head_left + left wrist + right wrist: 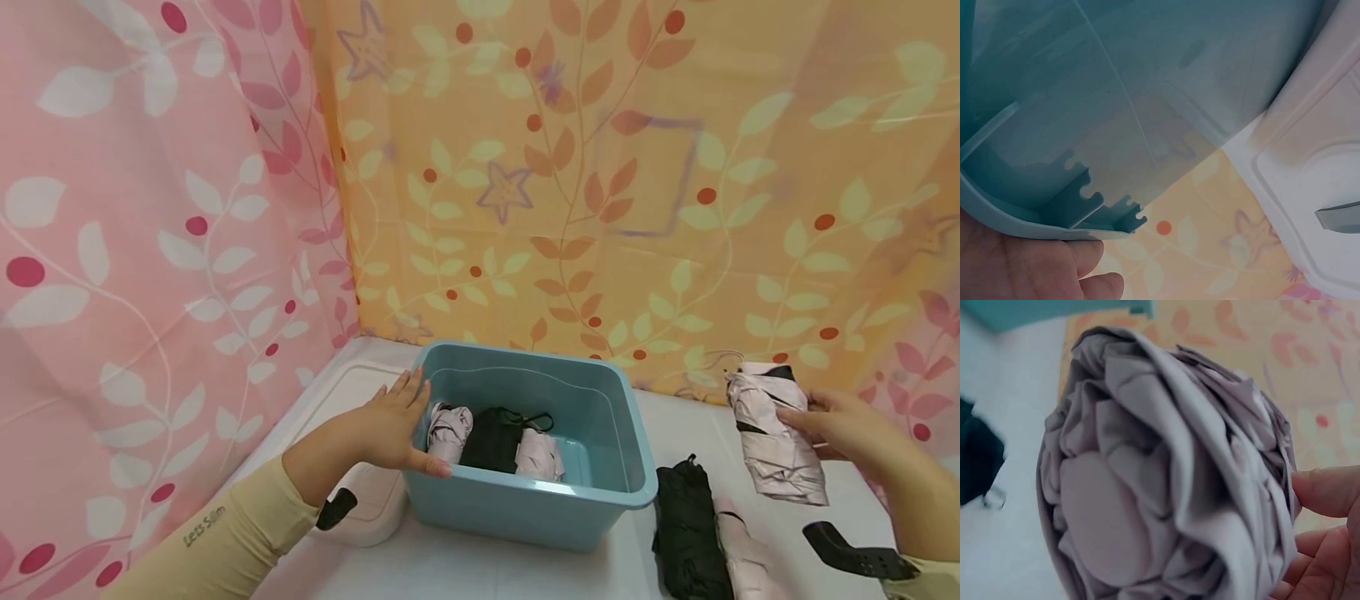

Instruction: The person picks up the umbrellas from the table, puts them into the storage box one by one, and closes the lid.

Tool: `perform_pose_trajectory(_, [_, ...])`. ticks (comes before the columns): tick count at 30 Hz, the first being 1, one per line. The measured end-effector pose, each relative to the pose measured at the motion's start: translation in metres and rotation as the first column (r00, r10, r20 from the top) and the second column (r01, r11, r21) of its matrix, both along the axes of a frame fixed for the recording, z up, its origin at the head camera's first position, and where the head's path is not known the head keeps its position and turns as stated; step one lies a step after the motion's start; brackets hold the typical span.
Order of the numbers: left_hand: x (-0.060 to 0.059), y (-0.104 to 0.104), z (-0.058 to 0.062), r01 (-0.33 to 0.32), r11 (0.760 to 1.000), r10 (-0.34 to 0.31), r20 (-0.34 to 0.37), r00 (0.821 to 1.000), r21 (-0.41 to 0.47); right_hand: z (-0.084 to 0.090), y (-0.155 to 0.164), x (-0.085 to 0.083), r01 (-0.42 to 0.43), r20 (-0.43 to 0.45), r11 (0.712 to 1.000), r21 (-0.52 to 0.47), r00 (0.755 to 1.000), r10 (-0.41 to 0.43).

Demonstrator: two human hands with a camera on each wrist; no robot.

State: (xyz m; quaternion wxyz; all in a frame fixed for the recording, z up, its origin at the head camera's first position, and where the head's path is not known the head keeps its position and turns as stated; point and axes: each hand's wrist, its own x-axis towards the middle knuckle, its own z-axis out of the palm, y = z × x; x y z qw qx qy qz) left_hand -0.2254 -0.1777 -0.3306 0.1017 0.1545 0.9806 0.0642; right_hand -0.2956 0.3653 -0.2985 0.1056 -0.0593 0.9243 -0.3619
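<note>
My right hand grips a folded pale pink umbrella above the right side of the table. The right wrist view shows the end of its crumpled pink cloth, with thumb and fingers at its side. My left hand rests on the left rim of a blue plastic bin, its fingers straight and spread. Inside the bin lie a pink folded umbrella, a black one and another pink bundle. On the table right of the bin are a black folded umbrella and a pink one.
A white lid-like plastic piece lies left of the bin, partly under my left arm. Patterned pink cloth hangs at the left and yellow cloth behind the white table.
</note>
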Motion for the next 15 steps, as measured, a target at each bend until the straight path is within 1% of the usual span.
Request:
perform_pose_trajectory(4, [0.000, 0.001, 0.001, -0.001, 1.000, 0.001, 0.001, 1.000, 0.000, 0.016, -0.032, -0.007, -0.071, -0.030, 0.997, -0.038, 0.997, 0.070])
perform_pose_trajectory(10, [0.001, 0.001, 0.002, 0.000, 1.000, 0.000, -0.001, 1.000, -0.008, 0.041, -0.087, -0.016, -0.123, -0.037, 0.990, -0.066, 0.992, 0.121])
perform_pose_trajectory(15, [0.001, 0.000, 0.000, -0.003, 1.000, 0.003, 0.003, 1.000, -0.012, 0.052, -0.132, -0.022, -0.180, -0.066, 0.979, -0.096, 0.982, 0.174])
